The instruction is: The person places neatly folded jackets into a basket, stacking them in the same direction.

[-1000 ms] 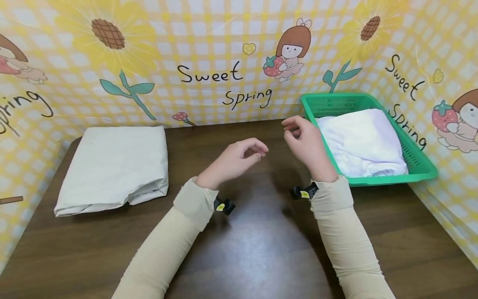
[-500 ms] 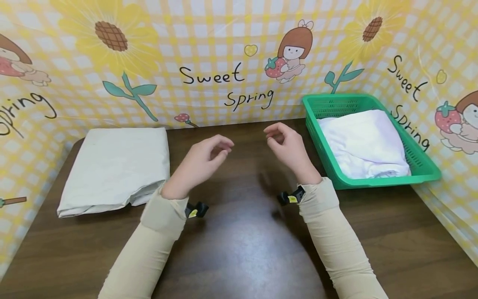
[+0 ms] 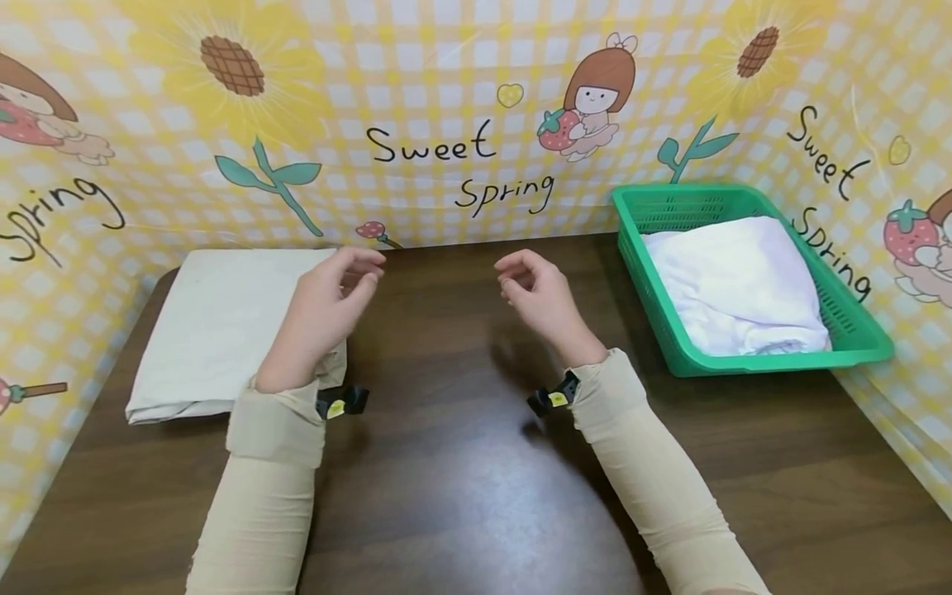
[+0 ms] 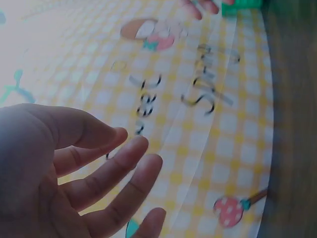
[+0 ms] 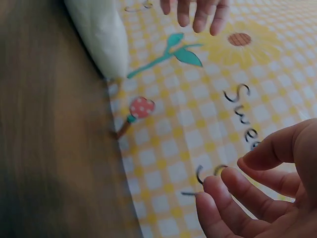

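My left hand (image 3: 320,310) hovers at the right part of a folded off-white cloth (image 3: 216,306) on the left of the table, overlapping it in the head view. Its fingers (image 4: 106,173) are loosely bent, with nothing between them and the thumb. Over the middle of the table hangs my right hand (image 3: 546,302), its fingers (image 5: 237,203) relaxed and holding nothing. To the right of that hand stands a green plastic basket (image 3: 654,297), in which a folded white cloth (image 3: 744,281) lies.
The brown wood-grain table (image 3: 431,463) runs back to a yellow checked backdrop (image 3: 439,83) printed with sunflowers and lettering. This backdrop also encloses the left and right sides. The basket sits by the right-hand backdrop.
My left hand has moved left from mid-table to the folded off-white cloth. My right hand has drawn left, away from the basket. Cloths and basket stay put on the table.
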`<control>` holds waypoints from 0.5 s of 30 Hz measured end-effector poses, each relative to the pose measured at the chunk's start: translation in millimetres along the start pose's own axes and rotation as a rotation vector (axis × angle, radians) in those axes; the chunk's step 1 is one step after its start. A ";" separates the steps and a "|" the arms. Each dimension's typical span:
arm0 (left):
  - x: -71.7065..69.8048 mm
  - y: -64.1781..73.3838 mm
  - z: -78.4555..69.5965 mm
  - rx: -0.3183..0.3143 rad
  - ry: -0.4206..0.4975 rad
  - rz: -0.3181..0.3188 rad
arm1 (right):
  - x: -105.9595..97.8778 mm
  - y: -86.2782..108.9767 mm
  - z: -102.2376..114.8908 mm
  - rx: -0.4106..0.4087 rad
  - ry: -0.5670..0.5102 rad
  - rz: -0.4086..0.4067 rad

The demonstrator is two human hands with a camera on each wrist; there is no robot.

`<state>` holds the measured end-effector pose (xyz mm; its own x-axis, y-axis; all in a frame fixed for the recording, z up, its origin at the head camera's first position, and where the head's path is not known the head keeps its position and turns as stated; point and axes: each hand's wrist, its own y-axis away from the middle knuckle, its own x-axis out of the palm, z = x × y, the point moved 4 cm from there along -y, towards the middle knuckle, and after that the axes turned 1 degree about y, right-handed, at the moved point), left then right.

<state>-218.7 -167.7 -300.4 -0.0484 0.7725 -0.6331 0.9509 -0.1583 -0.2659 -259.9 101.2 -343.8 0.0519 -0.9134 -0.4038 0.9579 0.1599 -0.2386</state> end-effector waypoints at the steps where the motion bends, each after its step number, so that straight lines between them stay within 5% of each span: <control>1: -5.6 1.2 1.8 -0.011 -0.004 -0.008 | 4.4 -0.6 1.2 -0.008 0.011 0.006; 7: -36.7 8.6 14.4 -0.091 -0.018 -0.052 | 26.1 -4.0 9.3 -0.029 0.044 0.035; 15: -69.8 20.5 45.6 -0.212 -0.080 -0.187 | 55.7 -10.6 8.5 0.096 -0.179 0.167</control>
<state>-209.8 -252.9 -294.8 -0.2447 0.7237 -0.6453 0.9655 0.1209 -0.2306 -264.8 45.4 -356.3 0.2524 -0.9305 -0.2655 0.9537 0.2856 -0.0940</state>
